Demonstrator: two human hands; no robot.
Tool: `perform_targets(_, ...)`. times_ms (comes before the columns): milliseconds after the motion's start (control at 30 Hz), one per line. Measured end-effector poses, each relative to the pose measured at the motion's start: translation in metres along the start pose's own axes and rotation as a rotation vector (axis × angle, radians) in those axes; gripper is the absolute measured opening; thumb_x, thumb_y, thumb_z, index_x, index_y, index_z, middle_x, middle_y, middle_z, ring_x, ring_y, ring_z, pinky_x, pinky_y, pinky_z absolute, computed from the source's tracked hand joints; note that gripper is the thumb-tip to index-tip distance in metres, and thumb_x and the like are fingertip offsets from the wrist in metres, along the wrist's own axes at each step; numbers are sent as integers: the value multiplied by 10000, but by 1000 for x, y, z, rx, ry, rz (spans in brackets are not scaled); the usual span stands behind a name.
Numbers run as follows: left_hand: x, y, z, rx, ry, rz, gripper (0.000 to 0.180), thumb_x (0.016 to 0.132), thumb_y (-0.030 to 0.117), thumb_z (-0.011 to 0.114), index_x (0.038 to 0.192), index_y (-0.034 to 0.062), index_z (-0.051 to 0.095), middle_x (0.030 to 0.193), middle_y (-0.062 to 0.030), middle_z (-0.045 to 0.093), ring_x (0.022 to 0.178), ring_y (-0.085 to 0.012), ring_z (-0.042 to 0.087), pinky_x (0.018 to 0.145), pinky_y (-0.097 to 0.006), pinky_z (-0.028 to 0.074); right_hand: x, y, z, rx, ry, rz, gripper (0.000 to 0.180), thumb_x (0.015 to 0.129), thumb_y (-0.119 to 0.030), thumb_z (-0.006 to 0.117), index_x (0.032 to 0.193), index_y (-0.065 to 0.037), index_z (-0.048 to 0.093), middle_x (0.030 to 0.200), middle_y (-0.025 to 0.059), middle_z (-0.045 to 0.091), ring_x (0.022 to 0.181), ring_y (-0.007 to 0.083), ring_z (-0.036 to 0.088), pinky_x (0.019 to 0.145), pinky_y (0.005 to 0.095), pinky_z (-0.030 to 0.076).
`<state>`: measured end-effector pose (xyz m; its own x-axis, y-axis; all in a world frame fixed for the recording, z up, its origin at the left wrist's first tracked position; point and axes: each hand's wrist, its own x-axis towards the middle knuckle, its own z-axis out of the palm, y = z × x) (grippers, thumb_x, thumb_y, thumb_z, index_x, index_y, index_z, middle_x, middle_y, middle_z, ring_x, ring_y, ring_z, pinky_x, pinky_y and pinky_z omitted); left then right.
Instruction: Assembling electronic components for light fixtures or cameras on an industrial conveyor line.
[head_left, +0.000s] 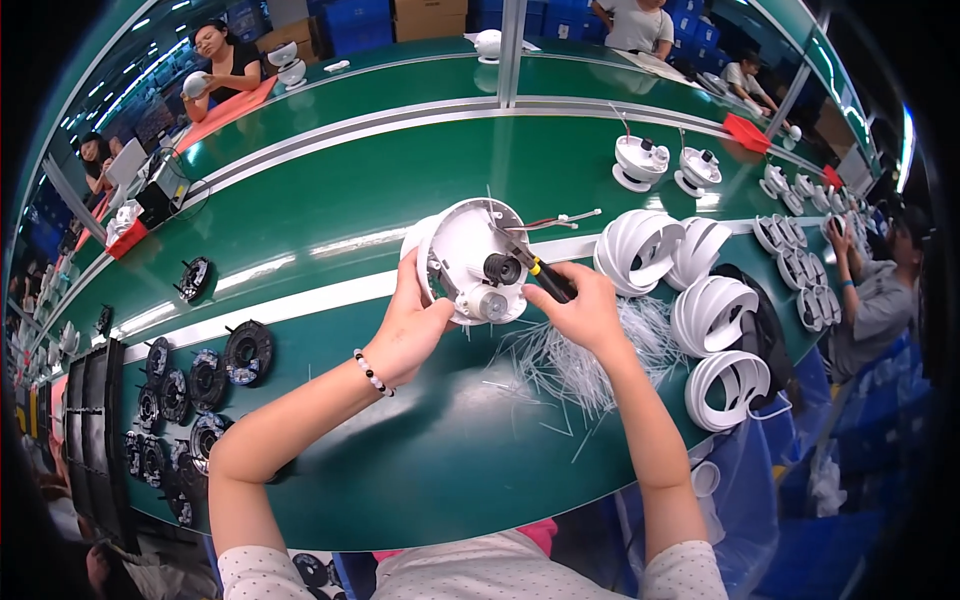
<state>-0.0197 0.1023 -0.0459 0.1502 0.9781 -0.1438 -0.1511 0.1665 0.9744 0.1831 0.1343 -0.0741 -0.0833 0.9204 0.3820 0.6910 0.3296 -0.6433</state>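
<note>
My left hand (410, 325) grips a white round camera housing (462, 238) by its left side, tilted so its open face shows. Inside it sit a black lens (502, 268) and a clear round lamp-like part (487, 304). Thin wires with white plugs (565, 218) stick out of the housing to the right. A pair of cutting pliers (553, 278) with black and yellow handles is in my right hand (585, 308). Their jaws reach the housing's upper right inside; what lies between them is too small to tell. A white strip rises from the rim.
Thin white cable ties (570, 365) lie heaped below my right hand. White slotted shells (640, 250) stand at right, black round circuit-board parts (207, 380) at left beside a black rack (95, 440). Two white camera units (640, 162) sit farther back. Other people work around the line.
</note>
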Motion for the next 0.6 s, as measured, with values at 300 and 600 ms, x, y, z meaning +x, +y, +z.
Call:
perform_targets(300, 7, -5, 6, 57, -37, -118, 613, 751, -39, 404, 1287, 143, 168, 1170, -82, 408, 1005, -185, 486, 804, -332, 429, 0, 34, -10, 400, -466, 335, 467, 680, -437, 651, 825, 5, 602, 686, 102, 588, 576, 184, 547, 564, 304, 438)
perform_targets(600, 7, -5, 2, 68, -52, -99, 619, 740, -51, 407, 1287, 118, 172, 1185, -99, 396, 1030, -201, 483, 827, -365, 435, -8, 14, -23, -455, 203, -267, 393, 559, -230, 713, 860, -18, 577, 768, 86, 505, 727, 247, 491, 634, 352, 377)
